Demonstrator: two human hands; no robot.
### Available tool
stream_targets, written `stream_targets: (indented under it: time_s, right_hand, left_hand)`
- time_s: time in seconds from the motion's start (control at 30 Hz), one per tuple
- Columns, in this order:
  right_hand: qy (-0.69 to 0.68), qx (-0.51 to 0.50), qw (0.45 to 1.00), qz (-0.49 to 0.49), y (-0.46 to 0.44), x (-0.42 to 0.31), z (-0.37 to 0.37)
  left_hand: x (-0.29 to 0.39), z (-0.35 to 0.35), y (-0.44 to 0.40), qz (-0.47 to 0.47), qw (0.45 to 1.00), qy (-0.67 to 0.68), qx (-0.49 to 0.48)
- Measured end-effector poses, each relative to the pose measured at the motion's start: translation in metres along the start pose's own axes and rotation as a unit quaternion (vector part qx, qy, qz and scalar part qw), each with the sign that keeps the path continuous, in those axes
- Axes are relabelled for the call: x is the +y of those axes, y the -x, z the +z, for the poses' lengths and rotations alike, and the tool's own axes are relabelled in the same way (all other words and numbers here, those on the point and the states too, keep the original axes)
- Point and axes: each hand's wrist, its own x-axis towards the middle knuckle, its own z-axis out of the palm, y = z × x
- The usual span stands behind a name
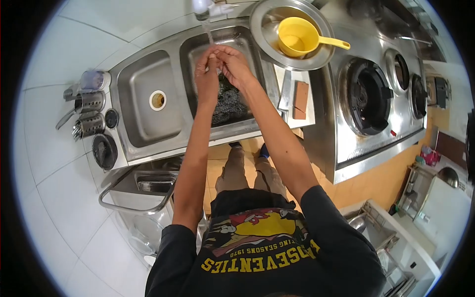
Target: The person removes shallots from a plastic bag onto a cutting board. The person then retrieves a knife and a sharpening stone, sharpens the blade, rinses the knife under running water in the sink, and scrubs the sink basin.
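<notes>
Under the running tap water, my left hand and my right hand meet over the right-hand sink basin. Their fingers are curled and pressed together at the tips. Whatever lies between them, if anything, is hidden. The tap pours from the wall just above my fingertips. Below my wrists, a dark mass with foam or bubbles covers the basin floor; its kind is unclear.
Left of my arms is a second basin with a drain. Cutlery holders stand beside it. To the right are a steel bowl with a yellow dipper, a knife, a reddish block and a stove.
</notes>
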Motion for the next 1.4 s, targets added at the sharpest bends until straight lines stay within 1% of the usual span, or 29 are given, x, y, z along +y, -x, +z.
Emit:
stream_targets:
  time_s: [0.07, 0.1, 0.13, 0.17, 0.2, 0.3, 0.37, 0.43, 0.47, 0.5, 0.6, 0.7, 0.8, 0.83, 0.93, 1.03, 1.1, 1.13, 1.17, 1.23, 1.27, 1.33, 1.37, 1.4]
  right_hand:
    - [0.028, -0.039, 0.999, 0.025, 0.001, -0.005, -0.01]
    - [0.17, -0.037, 0.985, 0.007, -0.001, 0.0, -0.023]
    - [0.385, -0.066, 0.918, -0.068, 0.003, 0.003, -0.035]
    - [0.578, -0.091, 0.799, -0.136, 0.011, 0.006, -0.049]
    - [0.739, -0.111, 0.635, -0.197, 0.02, 0.008, -0.062]
    - [0.676, -0.09, 0.724, -0.104, 0.048, 0.011, -0.089]
    - [0.727, -0.005, 0.686, 0.004, 0.078, -0.005, -0.098]
    - [0.798, 0.081, 0.595, -0.054, 0.088, 0.017, -0.156]
    - [0.818, 0.141, 0.551, -0.089, 0.103, 0.02, -0.169]
    - [0.778, 0.174, 0.601, -0.05, 0.113, 0.015, -0.181]
    - [0.805, 0.251, 0.521, -0.135, 0.144, 0.003, -0.208]
    - [0.831, 0.175, 0.527, -0.038, 0.155, -0.008, -0.227]
    - [0.796, 0.225, 0.551, -0.107, 0.155, -0.016, -0.237]
    - [0.787, 0.224, 0.564, -0.113, 0.156, -0.02, -0.235]
    - [0.814, 0.181, 0.546, -0.077, 0.16, -0.023, -0.224]
    - [0.76, 0.233, 0.58, -0.178, 0.154, -0.019, -0.223]
    - [0.747, 0.191, 0.601, -0.211, 0.143, -0.01, -0.219]
    - [0.74, 0.168, 0.61, -0.229, 0.135, -0.009, -0.208]
    - [0.715, 0.177, 0.636, -0.23, 0.128, -0.009, -0.195]
    - [0.578, 0.191, 0.785, -0.118, 0.11, -0.032, -0.135]
    - [0.497, 0.195, 0.844, -0.052, 0.104, -0.035, -0.111]
    - [0.375, 0.124, 0.91, -0.124, 0.074, -0.023, -0.076]
    - [0.308, 0.095, 0.931, -0.169, 0.059, -0.017, -0.055]
    - [0.296, 0.061, 0.936, -0.181, 0.044, -0.014, -0.035]
  left_hand:
    - [-0.009, -0.006, -0.001, 0.029, 0.998, -0.057, 0.007]
    - [-0.016, -0.01, -0.002, 0.047, 0.995, -0.085, 0.014]
    - [-0.024, -0.016, -0.001, 0.026, 0.995, -0.101, 0.006]
    - [-0.033, -0.022, 0.003, 0.004, 0.993, -0.117, -0.001]
    - [-0.042, -0.027, 0.008, -0.017, 0.991, -0.134, -0.008]
    - [-0.062, -0.032, 0.023, -0.071, 0.989, -0.129, -0.018]
    - [-0.061, -0.037, 0.031, -0.089, 0.985, -0.146, -0.026]
    - [-0.063, -0.044, 0.039, -0.096, 0.983, -0.155, -0.03]
    - [-0.065, -0.046, 0.041, -0.092, 0.983, -0.154, -0.031]
    - [-0.068, -0.047, 0.042, -0.089, 0.984, -0.152, -0.033]
    - [-0.092, -0.051, 0.045, -0.057, 0.982, -0.172, -0.061]
    - [-0.099, -0.042, 0.053, -0.098, 0.974, -0.178, -0.097]
    - [-0.099, -0.034, 0.058, -0.088, 0.973, -0.181, -0.11]
    - [-0.098, -0.034, 0.06, -0.096, 0.974, -0.176, -0.108]
    - [-0.091, -0.029, 0.057, -0.106, 0.975, -0.164, -0.106]
    - [-0.093, -0.036, 0.054, -0.097, 0.978, -0.157, -0.095]
    - [-0.106, -0.044, 0.048, -0.086, 0.982, -0.138, -0.093]
    - [-0.099, -0.042, 0.049, -0.103, 0.983, -0.127, -0.082]
    - [-0.092, -0.041, 0.051, -0.117, 0.984, -0.115, -0.067]
    - [-0.076, -0.039, 0.05, -0.126, 0.987, -0.092, -0.034]
    - [-0.07, -0.039, 0.047, -0.122, 0.989, -0.077, -0.027]
    - [-0.058, -0.035, 0.038, -0.112, 0.993, -0.041, -0.018]
    - [-0.048, -0.028, 0.033, -0.104, 0.995, -0.006, -0.006]
    - [-0.036, -0.021, 0.029, -0.088, 0.996, 0.011, -0.01]
